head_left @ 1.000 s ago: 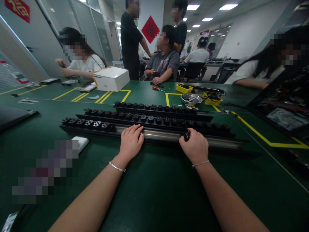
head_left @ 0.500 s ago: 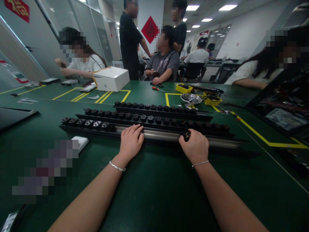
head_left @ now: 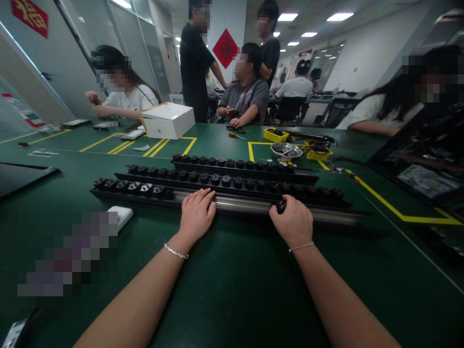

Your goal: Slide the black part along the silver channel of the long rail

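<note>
Left hand (head_left: 196, 212) lay open, flat on the nearest rail (head_left: 239, 204); right hand (head_left: 293, 221) gripped a black socket module (head_left: 281, 206) on it.

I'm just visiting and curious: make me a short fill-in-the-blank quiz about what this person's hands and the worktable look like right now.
1. The left hand rests flat on the nearest black ____.
2. The right hand grips a small black ____ on that rail.
3. The table top is dark ____.
4. Behind the rails sits a white box, lid ____.

Missing words: rail; module; green; closed
</note>
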### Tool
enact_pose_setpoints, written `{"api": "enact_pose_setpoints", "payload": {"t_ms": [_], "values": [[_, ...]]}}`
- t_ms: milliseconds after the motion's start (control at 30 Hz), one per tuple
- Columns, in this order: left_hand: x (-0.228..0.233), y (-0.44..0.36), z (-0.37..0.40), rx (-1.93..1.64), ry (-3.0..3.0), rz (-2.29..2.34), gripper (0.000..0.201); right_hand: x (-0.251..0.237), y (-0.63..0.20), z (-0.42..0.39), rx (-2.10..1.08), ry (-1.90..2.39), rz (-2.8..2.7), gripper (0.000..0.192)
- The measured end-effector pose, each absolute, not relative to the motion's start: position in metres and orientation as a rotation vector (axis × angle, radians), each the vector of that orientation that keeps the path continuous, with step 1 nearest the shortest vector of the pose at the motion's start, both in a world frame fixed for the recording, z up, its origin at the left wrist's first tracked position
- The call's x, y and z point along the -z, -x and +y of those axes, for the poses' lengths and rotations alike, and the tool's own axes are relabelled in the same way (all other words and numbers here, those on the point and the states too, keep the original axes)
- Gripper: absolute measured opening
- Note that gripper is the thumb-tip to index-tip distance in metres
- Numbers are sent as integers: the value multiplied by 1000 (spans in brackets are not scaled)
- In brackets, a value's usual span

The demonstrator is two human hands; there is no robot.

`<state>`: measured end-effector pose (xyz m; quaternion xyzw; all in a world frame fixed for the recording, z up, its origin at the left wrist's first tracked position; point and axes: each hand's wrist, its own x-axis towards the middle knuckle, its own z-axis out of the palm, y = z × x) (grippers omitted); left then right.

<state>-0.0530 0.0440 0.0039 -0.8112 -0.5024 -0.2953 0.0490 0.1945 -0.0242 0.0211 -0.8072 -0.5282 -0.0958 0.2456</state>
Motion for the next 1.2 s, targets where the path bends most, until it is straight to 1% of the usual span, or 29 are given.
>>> {"api": "enact_pose_setpoints", "payload": {"t_ms": [267,633,800,1000,1200], "values": [[-5,53,44,899,2475,-1542,36,-20,-193,-24,250,2180,-1429,39],[-5,53,44,898,2484,-1551,36,-23,-195,-26,242,2216,-1389,45],[-4,53,44,904,2479,-1545,36,-22,-203,-28,221,2235,-1407,37],[-4,53,44,908,2480,-1538,36,-21,-205,-29,250,2224,-1414,32],[-3,53,45,899,2480,-1539,36,-22,-204,-30,243,2203,-1419,33]]}}
